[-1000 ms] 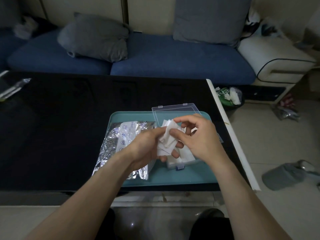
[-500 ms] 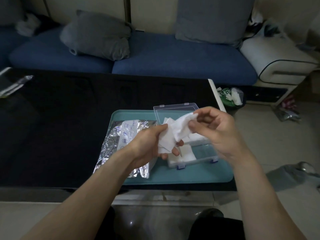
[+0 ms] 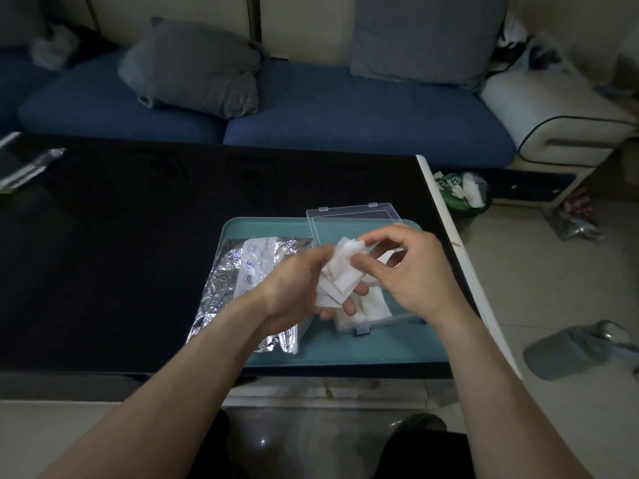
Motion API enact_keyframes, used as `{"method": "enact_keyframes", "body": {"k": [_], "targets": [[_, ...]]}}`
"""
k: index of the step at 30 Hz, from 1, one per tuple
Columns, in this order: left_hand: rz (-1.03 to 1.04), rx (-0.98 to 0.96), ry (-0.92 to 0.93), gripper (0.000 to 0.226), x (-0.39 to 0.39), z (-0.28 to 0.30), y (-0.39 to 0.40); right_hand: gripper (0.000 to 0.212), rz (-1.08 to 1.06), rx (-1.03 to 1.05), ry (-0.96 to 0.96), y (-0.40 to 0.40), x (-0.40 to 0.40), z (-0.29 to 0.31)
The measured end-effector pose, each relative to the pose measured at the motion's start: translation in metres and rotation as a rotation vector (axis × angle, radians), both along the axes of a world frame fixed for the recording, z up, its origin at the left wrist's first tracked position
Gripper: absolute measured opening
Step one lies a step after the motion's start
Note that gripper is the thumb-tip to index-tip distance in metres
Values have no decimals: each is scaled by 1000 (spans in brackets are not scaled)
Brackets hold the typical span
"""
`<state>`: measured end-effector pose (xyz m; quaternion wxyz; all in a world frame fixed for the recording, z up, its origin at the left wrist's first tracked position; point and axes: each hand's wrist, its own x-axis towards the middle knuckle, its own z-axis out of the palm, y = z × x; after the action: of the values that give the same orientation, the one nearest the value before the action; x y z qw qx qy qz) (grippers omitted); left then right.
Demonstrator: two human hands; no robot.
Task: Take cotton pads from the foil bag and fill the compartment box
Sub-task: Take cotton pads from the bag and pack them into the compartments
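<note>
My left hand (image 3: 294,292) holds a fanned stack of white cotton pads (image 3: 337,280) above the teal tray (image 3: 345,354). My right hand (image 3: 411,271) pinches the top pad of that stack between thumb and forefinger. Under both hands sits the clear compartment box (image 3: 363,324), its lid (image 3: 352,219) standing open at the back; white pads lie in its near-left compartment, and the rest is mostly hidden. The crinkled foil bag (image 3: 235,281) lies flat on the left half of the tray, partly under my left wrist.
The tray rests at the near right of a black table (image 3: 121,254) whose white edge (image 3: 449,236) runs right of it. A blue sofa with grey cushions stands behind. A bin (image 3: 463,195) with white scraps sits on the floor beyond the table's right edge.
My right hand drew a pad away to the right over the box, then came back to the stack and now pinches its top pad. My left hand stayed put.
</note>
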<state>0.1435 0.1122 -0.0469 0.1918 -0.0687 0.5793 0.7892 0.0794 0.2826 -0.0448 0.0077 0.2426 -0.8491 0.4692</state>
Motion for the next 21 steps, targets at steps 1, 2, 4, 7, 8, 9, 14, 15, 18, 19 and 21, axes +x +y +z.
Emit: {"method": "enact_keyframes", "body": {"k": [1,2,4,7,8,9,14,15,18,19,21], "targets": [[0,12,-1,44,0,1,0,20,-2,-9,-1,0,1,1],[-1,21,-5,43,0,1,0,20,-2,-12,17,0,2,1],[-11,36,-19,44,-1,0,-1,20,10,5,114,0,3,0],[-30,73,-46,47,-2,-2,-4,15,56,14,255,-1,4,-1],[-27,90,-60,49,-2,-3,-6,13,69,8,279,-1,5,-1],[-19,106,-77,51,-3,-5,-7,12,78,3,294,-2,5,0],[30,75,-111,46,-3,-4,-9,12,90,15,284,-2,5,2],[30,41,-103,44,-2,-3,-8,11,93,14,232,-1,6,2],[23,-28,-77,41,0,-1,-5,13,102,-25,31,2,7,3],[28,-57,-66,39,0,-2,-5,15,107,-56,-31,3,7,4],[46,-122,-39,35,0,-4,-3,21,119,-138,-163,7,4,6]]}}
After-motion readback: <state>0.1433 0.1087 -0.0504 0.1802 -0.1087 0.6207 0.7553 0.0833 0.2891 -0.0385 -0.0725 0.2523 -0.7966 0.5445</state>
